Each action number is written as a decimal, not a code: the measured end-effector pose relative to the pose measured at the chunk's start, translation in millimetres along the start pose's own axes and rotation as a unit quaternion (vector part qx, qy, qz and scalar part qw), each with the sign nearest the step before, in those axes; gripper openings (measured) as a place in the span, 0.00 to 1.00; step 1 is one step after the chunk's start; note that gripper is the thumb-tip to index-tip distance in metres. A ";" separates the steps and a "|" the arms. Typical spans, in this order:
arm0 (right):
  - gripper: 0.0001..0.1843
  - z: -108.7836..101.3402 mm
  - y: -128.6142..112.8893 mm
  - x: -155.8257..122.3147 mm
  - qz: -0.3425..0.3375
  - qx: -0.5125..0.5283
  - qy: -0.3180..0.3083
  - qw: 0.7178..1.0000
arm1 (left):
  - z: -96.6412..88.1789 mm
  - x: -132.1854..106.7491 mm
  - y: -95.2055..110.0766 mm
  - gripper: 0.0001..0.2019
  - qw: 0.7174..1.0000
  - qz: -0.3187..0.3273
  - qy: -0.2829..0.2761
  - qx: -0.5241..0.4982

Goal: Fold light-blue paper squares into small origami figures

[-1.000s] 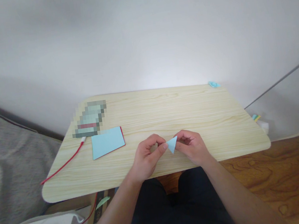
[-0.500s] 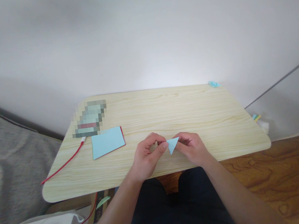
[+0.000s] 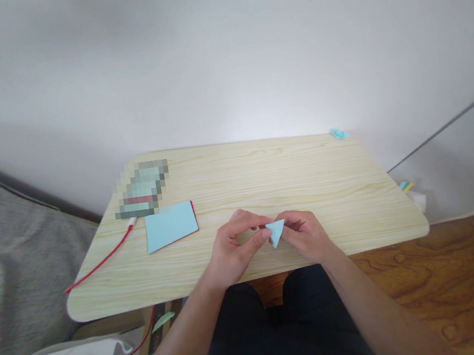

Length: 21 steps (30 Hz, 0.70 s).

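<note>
And it's the folded triangle in the middle of it all, [image 3: 276, 234] pale blue, lifted up in the fingertips to the right of the paper stack and slightly nearer the person! One tip points towards the body; the long axis, as I judge it, runs from that tip up to the right-hand corner. Left hand [image 3: 235, 250] on the stack's side of it, thumb and forefinger pinched about the left edge, forefinger reaching along the top. Right hand [image 3: 308, 235] on the side away from the stack, fingers curled in, gripping at the right corner, though the exact contact is partly hidden. Neither is nearer: both are touching it, the triangle squarely between.

Outward we go! The paper stack [image 3: 171, 227] lies flat, blue on top, red showing at its edge; how many sheets, I can't tell. Just beyond it and leftwards, a blurred-out device [image 3: 142, 189], with a red cable [image 3: 108, 258] trailing left of the stack. Far right and beyond the stack, a blue scrap [image 3: 339, 133].

The count, then: one triangle, one stack, one device, one cable on the tabletop [image 3: 263, 180], one scrap, two hands.
</note>
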State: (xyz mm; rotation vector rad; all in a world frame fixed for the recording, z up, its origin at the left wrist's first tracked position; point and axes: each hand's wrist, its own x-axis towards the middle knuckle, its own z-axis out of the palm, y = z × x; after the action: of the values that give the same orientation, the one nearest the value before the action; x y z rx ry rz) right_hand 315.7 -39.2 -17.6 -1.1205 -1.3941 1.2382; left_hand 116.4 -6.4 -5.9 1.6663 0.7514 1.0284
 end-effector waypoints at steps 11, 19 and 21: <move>0.13 3.5 -9.1 -3.7 -0.008 -0.036 -0.020 0.999 | 0.3 0.2 -1.1 0.07 0.999 -0.035 0.024 -0.025; 0.07 0.6 -7.2 -4.2 -0.029 -0.019 0.031 0.999 | 1.2 1.1 -11.4 0.10 0.994 -0.089 0.049 -0.041; 0.07 0.3 -5.1 -3.7 -0.030 -0.010 0.030 0.999 | 1.5 1.3 -12.3 0.10 0.994 -0.091 0.049 -0.035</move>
State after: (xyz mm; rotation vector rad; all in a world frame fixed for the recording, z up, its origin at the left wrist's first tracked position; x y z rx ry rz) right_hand 315.7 -43.2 -12.8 -1.1125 -1.3882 1.1424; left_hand 118.3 -2.2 -17.4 1.4684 0.9035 1.0009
